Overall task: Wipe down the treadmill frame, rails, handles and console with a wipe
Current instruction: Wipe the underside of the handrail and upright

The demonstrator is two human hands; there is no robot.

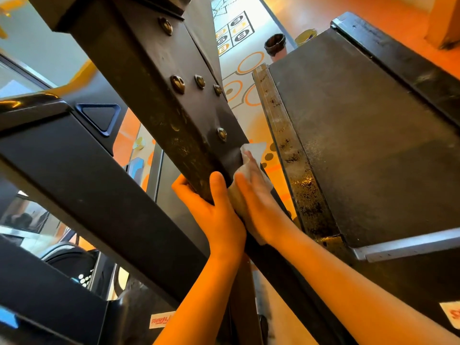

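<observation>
The left hand (214, 212) grips the treadmill's bolted black upright (174, 103) — thumb on one face, fingers curled round the other. Just right of it, the right hand (258, 205), fingers flat, presses a white wipe (255, 151) against that upright, beside the grimy side rail (291, 150).
</observation>
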